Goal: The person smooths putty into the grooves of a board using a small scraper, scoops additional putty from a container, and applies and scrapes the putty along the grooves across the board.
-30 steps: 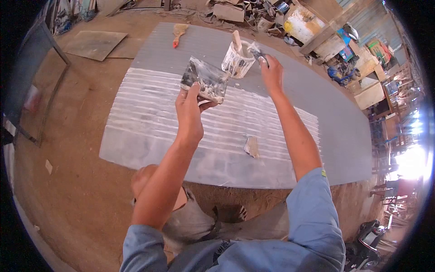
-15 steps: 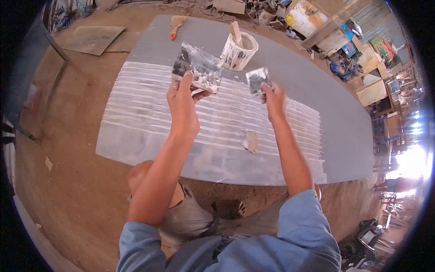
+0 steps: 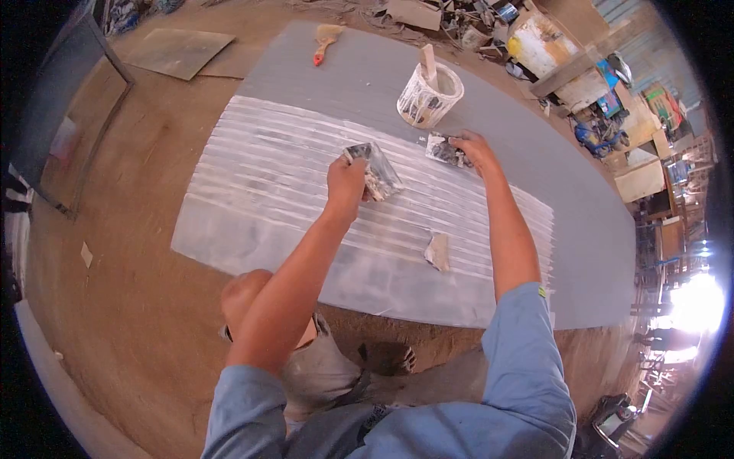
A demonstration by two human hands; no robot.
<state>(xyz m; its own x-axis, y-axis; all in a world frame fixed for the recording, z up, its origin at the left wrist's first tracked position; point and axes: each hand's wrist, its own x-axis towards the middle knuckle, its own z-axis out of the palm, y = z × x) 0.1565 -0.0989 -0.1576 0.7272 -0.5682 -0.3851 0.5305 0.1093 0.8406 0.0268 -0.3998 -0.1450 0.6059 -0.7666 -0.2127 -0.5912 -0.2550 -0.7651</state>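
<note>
My left hand [image 3: 345, 185] is closed on a square flat putty plate [image 3: 387, 177], dark and smeared with white paste, held tilted over the board. Further right, my right hand [image 3: 477, 151] grips a smaller putty scraper [image 3: 443, 150], also coated with paste and held low over the streaked area. Beneath both lies a large grey board [image 3: 589, 222] with parallel white streaks across its near half. Just beyond my right hand stands a paste-smeared bucket [image 3: 417, 109] with a wooden stick [image 3: 428, 61] in it. A small crumpled pale piece [image 3: 437, 251] lies on the streaks nearer me.
A paintbrush [image 3: 327, 37] with an orange-red handle tip lies at the board's far left. Flat sheets [image 3: 180, 52] rest on the dirt floor beyond the left edge. Clutter and a stained white container [image 3: 531, 42] fill the back right. A motorbike [image 3: 615, 421] stands at lower right.
Both hands have come down toward the board, the left also moving right. The plate and scraper, earlier raised with broad faces showing, are now tilted flatter. The camera view has shifted slightly.
</note>
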